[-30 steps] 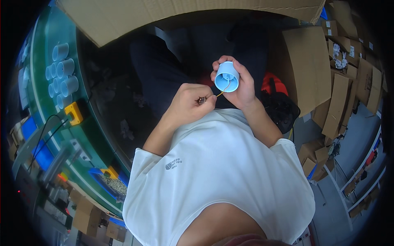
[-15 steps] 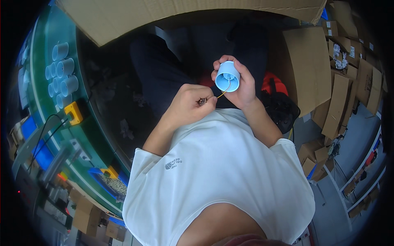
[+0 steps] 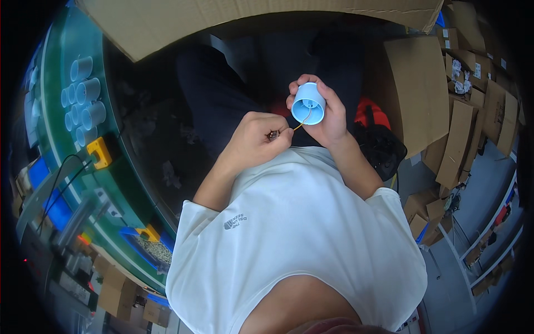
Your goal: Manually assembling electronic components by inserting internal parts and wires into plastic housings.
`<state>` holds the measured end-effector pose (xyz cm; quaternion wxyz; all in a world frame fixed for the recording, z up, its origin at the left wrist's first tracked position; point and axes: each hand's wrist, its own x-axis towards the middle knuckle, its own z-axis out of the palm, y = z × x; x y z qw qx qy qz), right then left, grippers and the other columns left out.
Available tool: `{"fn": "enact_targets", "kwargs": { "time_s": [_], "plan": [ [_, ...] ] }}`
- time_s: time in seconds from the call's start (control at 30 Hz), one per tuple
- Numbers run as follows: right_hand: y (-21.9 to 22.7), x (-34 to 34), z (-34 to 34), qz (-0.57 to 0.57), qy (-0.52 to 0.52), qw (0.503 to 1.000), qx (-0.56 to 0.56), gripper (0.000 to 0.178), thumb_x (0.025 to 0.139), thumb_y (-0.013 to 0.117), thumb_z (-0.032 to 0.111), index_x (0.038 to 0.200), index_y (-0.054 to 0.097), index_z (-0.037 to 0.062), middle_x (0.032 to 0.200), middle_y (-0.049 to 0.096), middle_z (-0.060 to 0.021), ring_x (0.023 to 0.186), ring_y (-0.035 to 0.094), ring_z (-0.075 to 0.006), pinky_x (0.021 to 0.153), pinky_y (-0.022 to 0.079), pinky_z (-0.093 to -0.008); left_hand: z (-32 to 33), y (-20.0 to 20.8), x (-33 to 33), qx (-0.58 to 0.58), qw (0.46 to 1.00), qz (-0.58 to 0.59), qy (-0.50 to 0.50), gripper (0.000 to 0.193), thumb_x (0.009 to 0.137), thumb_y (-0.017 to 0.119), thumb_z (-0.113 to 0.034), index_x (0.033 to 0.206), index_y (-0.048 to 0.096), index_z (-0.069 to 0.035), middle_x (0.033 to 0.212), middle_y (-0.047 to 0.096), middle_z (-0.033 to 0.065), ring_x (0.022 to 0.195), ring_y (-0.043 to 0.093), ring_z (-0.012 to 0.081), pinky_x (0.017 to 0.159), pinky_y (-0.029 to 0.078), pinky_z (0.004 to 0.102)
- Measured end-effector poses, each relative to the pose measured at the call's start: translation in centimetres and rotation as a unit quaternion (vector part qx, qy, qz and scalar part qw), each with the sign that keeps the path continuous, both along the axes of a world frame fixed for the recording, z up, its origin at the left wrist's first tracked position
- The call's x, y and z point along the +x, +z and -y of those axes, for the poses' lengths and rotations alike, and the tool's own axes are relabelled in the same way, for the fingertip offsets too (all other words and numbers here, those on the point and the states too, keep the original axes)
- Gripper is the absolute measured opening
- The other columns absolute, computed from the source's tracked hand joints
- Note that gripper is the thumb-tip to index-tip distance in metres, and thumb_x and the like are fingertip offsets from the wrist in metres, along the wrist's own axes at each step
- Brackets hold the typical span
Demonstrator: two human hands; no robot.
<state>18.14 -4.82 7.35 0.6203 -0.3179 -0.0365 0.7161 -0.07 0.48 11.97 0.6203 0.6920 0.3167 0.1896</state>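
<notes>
A light-blue plastic cup is tipped with its open end toward me. My right hand is closed round it, with fingers behind and thumb along the side. Inside the cup is a small round hub, and a thin yellowish wire runs from there out over the rim. My left hand is closed, pinching that wire between thumb and forefinger close to the cup. A small brownish, shiny piece peeks out of the left fist; its kind cannot be made out.
To the left, a green-topped bench carries several light-blue cups, a yellow bracket and a blue tray of small parts. A large cardboard box stands ahead, with its flap on the right. More cartons are piled at far right.
</notes>
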Motion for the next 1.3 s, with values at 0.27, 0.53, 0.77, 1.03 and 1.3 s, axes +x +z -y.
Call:
{"fn": "enact_targets", "kwargs": {
  "time_s": [0.27,0.53,0.77,1.03,1.3],
  "plan": [
    [0.0,-0.1,0.0,0.095,-0.012,0.995,-0.016,0.039,0.106,0.045,0.040,0.128,0.052,0.0077,0.115,0.063,-0.0149,0.101,0.064,-0.0234,0.091,0.054,-0.0360,-0.1,0.3,0.6,0.049,0.998,-0.025,0.037,0.012,0.086,0.066,-0.011,0.090,0.065,0.001,0.077,0.062,0.0125,0.059,0.056,0.0217,0.054,0.042,0.0315],
    [0.2,0.1,-0.2,0.158,-0.037,0.986,-0.024,0.045,0.110,0.038,0.043,0.138,0.048,0.0093,0.131,0.062,-0.0197,0.110,0.065,-0.0228,0.097,0.053,-0.0375,0.5,0.2,1.2,0.106,0.991,-0.017,0.083,0.024,0.093,0.067,-0.009,0.115,0.065,0.001,0.093,0.067,0.0121,0.075,0.062,0.0214,0.067,0.049,0.0296],
    [0.3,0.1,0.1,0.092,-0.018,0.995,-0.025,0.048,0.106,0.046,0.042,0.142,0.047,0.0099,0.142,0.054,-0.0238,0.118,0.062,-0.0265,0.101,0.050,-0.0414,-0.2,0.1,0.9,0.117,0.991,-0.037,0.044,0.024,0.091,0.073,-0.010,0.112,0.071,0.001,0.088,0.068,0.0151,0.076,0.067,0.0243,0.069,0.054,0.0324],
    [0.0,0.3,0.3,-0.098,-0.012,0.995,-0.023,0.062,0.097,0.057,0.038,0.151,0.042,0.0124,0.150,0.044,-0.0253,0.123,0.059,-0.0313,0.104,0.048,-0.0464,0.1,-1.0,0.9,0.063,0.991,0.076,0.094,0.027,0.086,0.079,-0.010,0.111,0.074,-0.001,0.090,0.070,0.0117,0.080,0.069,0.0202,0.073,0.055,0.0296],
    [-0.9,0.6,0.6,-0.078,0.023,0.996,0.032,0.067,0.095,0.067,0.034,0.152,0.040,0.0142,0.147,0.048,-0.0220,0.126,0.057,-0.0304,0.107,0.047,-0.0459,-0.1,-0.9,0.7,0.078,0.988,0.064,0.115,0.025,0.082,0.082,-0.011,0.104,0.076,0.000,0.086,0.070,0.0102,0.075,0.069,0.0174,0.067,0.054,0.0268]
  ]
}}
